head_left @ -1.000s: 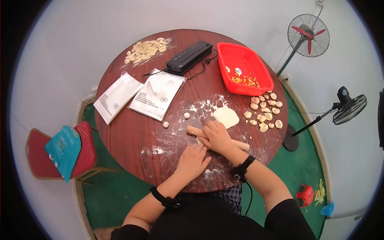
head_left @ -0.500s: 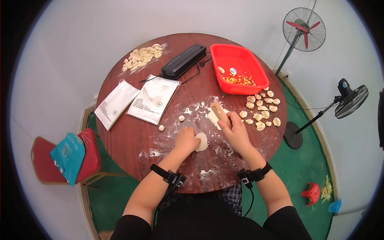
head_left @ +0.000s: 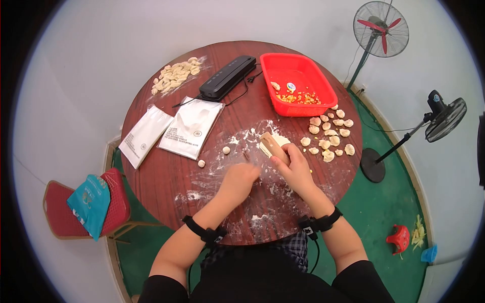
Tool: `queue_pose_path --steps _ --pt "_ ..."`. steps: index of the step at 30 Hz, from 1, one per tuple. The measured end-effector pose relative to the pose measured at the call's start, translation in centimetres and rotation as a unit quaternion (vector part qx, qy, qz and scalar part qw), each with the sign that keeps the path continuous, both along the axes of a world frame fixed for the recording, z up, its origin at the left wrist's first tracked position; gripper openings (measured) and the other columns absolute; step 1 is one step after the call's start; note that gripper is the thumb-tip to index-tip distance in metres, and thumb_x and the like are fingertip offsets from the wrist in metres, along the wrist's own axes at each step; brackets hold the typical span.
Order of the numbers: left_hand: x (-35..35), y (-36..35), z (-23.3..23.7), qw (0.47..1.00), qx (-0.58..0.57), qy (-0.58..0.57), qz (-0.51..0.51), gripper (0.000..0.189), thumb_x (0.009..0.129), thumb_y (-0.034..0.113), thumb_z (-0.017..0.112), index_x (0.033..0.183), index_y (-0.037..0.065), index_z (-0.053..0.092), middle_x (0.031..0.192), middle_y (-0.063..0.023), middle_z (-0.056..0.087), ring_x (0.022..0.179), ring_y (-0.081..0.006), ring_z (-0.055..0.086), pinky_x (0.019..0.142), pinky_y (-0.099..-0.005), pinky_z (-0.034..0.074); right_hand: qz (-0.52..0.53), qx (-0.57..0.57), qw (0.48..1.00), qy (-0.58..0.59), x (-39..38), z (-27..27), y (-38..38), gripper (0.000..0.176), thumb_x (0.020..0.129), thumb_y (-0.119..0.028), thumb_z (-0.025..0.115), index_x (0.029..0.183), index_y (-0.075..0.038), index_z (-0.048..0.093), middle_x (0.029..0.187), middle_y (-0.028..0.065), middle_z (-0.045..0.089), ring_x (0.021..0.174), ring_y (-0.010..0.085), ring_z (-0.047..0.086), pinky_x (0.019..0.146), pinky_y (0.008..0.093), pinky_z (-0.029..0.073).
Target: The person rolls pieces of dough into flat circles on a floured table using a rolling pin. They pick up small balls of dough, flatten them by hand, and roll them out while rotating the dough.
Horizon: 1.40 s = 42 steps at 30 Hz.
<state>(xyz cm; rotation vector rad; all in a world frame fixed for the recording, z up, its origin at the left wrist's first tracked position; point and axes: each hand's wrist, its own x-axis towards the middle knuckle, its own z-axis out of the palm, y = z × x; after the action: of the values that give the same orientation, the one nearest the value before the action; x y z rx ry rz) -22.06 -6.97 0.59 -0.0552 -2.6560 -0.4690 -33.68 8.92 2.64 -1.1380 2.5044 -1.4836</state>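
My right hand (head_left: 298, 170) grips a flat-looking wooden tool (head_left: 274, 146) over the floured middle of the table. Pale flat dough (head_left: 279, 138) shows around the tool's far end. To the left, my left hand (head_left: 238, 181) is over the table, its fingers smeared by motion; what they hold, if anything, cannot be made out. Two small dough balls lie beyond it, one (head_left: 226, 150) nearer the middle and the other (head_left: 201, 163) further left.
A red basket (head_left: 328, 103) with yellow and orange bits stands at the back right, beside shaped dough pieces (head_left: 334, 141). Further left are a black appliance (head_left: 228, 78), white packets (head_left: 191, 126) and more dough pieces (head_left: 174, 77). Two fans and a red chair (head_left: 56, 202) surround the round table (head_left: 151, 187).
The dough disc under my left hand's fingers is no longer visible there. My left hand has shifted slightly and its fingers now blur. My right hand still holds the wooden tool. The view has shifted a little.
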Motion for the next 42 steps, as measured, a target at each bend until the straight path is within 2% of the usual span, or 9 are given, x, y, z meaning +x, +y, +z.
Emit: queue_pose_path --steps 2,5,11,16,25,28,32,38,42 --pt "1.5 1.0 -1.7 0.976 -0.033 -0.210 -0.037 0.024 0.080 0.013 0.066 0.101 0.003 0.061 0.091 -0.0147 0.062 0.093 -0.0328 0.061 0.083 -0.0413 0.049 0.004 0.009 1.000 -0.005 0.0 -0.1 -0.2 0.036 0.086 -0.031 0.067 0.104 -0.001 0.055 0.094 0.0185 0.061 0.085 0.0347 0.061 0.074 0.0408 0.048" --pt "4.1 2.0 -3.5 0.995 0.060 -0.050 -0.058 0.036 0.082 0.017 0.065 0.113 0.001 0.059 0.109 -0.0174 0.059 0.108 -0.0343 0.057 0.093 -0.0429 0.046 0.005 0.040 0.999 0.020 0.4 -0.7 -0.6 0.035 0.085 -0.029 0.068 0.105 -0.003 0.057 0.098 0.0178 0.061 0.089 0.0364 0.061 0.076 0.0425 0.048" --pt "5.0 3.5 -4.6 0.995 0.048 -0.074 0.050 0.060 0.082 0.021 0.068 0.128 -0.010 0.045 0.129 -0.0256 0.047 0.126 -0.0416 0.043 0.104 -0.0459 0.039 0.070 0.135 0.987 0.044 2.7 -3.9 -3.1 0.032 0.084 -0.032 0.065 0.106 -0.008 0.064 0.097 0.0149 0.061 0.091 0.0354 0.061 0.079 0.0437 0.050" --pt "6.2 5.1 -3.9 0.990 0.106 -0.081 0.053 0.061 0.082 0.024 0.067 0.127 -0.011 0.045 0.129 -0.0272 0.046 0.124 -0.0427 0.044 0.104 -0.0462 0.038 0.069 0.179 0.977 0.091 4.5 -5.7 -4.0 0.028 0.084 -0.028 0.065 0.104 -0.008 0.068 0.092 0.0128 0.059 0.087 0.0336 0.058 0.076 0.0421 0.049" --pt "7.1 4.1 -4.7 0.995 0.037 -0.077 0.058 0.057 0.083 0.025 0.066 0.125 -0.009 0.048 0.129 -0.0236 0.047 0.123 -0.0381 0.045 0.106 -0.0449 0.036 -0.082 0.143 0.949 0.269 3.4 -6.4 -7.9 0.041 0.084 -0.030 0.060 0.119 -0.007 0.060 0.120 0.0149 0.057 0.111 0.0342 0.053 0.089 0.0486 0.041" --pt "7.0 3.8 -4.5 0.996 0.036 -0.073 0.047 0.056 0.084 0.026 0.065 0.124 -0.009 0.049 0.130 -0.0227 0.047 0.124 -0.0367 0.045 0.106 -0.0454 0.035 -0.127 0.250 0.922 0.265 1.7 -5.5 -8.1 0.051 0.087 -0.036 0.055 0.130 -0.008 0.052 0.136 0.0180 0.048 0.126 0.0371 0.045 0.098 0.0557 0.035" --pt "7.8 3.5 -4.1 0.993 0.037 -0.093 0.058 0.055 0.084 0.029 0.064 0.124 -0.007 0.051 0.131 -0.0197 0.048 0.126 -0.0348 0.045 0.106 -0.0448 0.035 -0.005 0.292 0.940 0.174 5.2 -7.0 -7.6 0.057 0.091 -0.040 0.048 0.139 -0.010 0.045 0.147 0.0183 0.038 0.137 0.0386 0.033 0.108 0.0620 0.025" --pt "8.6 3.3 -4.7 0.995 -0.010 -0.074 0.065 0.055 0.085 0.032 0.062 0.125 -0.004 0.052 0.131 -0.0167 0.051 0.126 -0.0329 0.045 0.107 -0.0455 0.033 -0.096 0.343 0.893 0.273 1.8 -6.0 -8.3 0.087 0.077 -0.069 0.055 0.137 -0.006 0.048 0.148 0.0201 0.036 0.139 0.0419 0.028 0.107 0.0667 0.022" --pt "8.7 3.3 -4.2 0.992 -0.010 -0.111 0.065 0.054 0.086 0.034 0.061 0.125 -0.003 0.053 0.133 -0.0166 0.051 0.126 -0.0318 0.045 0.108 -0.0471 0.032 0.008 0.271 0.935 0.229 5.8 -6.6 -7.1 0.061 0.092 -0.047 0.046 0.137 -0.006 0.048 0.148 0.0237 0.033 0.141 0.0396 0.025 0.108 0.0655 0.019"
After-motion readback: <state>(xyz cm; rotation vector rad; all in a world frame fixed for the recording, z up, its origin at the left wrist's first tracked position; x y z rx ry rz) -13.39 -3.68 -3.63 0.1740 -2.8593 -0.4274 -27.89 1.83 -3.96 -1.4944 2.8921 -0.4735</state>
